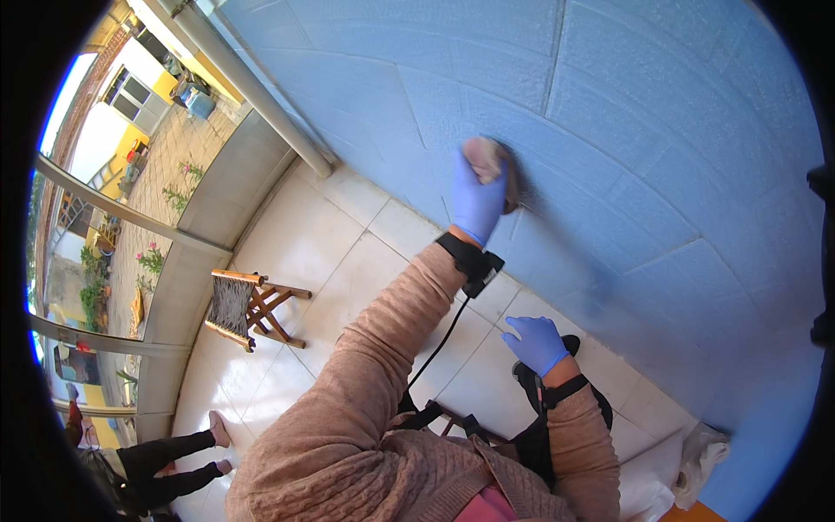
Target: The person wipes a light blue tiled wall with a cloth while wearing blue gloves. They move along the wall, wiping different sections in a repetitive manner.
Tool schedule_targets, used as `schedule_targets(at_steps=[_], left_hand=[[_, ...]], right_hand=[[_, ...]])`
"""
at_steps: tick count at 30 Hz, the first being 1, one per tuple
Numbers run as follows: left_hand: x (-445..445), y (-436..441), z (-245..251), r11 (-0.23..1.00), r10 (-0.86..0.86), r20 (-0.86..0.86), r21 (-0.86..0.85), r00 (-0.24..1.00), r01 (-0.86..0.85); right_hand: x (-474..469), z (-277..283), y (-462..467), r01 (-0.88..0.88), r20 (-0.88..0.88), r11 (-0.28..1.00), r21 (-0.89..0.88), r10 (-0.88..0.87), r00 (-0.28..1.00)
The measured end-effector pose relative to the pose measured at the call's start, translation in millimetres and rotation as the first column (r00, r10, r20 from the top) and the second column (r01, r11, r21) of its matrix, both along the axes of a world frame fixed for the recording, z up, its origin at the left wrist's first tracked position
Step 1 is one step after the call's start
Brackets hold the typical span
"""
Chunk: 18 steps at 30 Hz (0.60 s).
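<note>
My left hand (pixel 479 199), in a blue-violet glove, is raised against the blue wall (pixel 626 137) and closed around a bunched pinkish cloth (pixel 483 158). A brownish, blurred part shows between this hand and the wall; whether it belongs to the cloth I cannot tell. Lower down, my right hand (pixel 536 344), gloved alike, hangs in front of the wall above a dark shoe (pixel 571 344), its fingers apart and nothing in it. Both wrists wear black straps, and a cable runs down from the left one.
On the tiled floor (pixel 339 261) at left stands a wooden folding stool (pixel 261 310). Another person's dark-trousered legs (pixel 169 457) are at lower left. A pale pipe (pixel 254 85) and glazed panels edge the left side. White plastic sheeting (pixel 698 463) lies at lower right.
</note>
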State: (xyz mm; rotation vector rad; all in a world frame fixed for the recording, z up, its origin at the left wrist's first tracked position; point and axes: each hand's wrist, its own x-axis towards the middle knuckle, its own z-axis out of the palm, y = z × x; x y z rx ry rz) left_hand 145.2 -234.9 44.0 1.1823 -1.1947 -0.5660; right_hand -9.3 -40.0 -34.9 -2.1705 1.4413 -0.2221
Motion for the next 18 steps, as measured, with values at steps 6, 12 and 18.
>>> schedule_targets(at_steps=[6, 12, 18], left_hand=[[4, 0, 4, 1.000, 0.002, 0.096, 0.017, 0.995, -0.004], [44, -37, 17, 0.998, 0.044, -0.241, 0.053, 0.969, -0.032], [-17, 9, -2, 0.992, -0.107, 0.021, 0.064, 0.994, 0.106]], right_hand=[[-1, -3, -1, -0.009, 0.042, 1.000, -0.009, 0.010, 0.999], [-1, -1, -2, -0.015, 0.000, 1.000, 0.015, 0.015, 1.000], [3, 3, -2, -0.011, 0.004, 0.999, 0.039, 0.011, 1.000]])
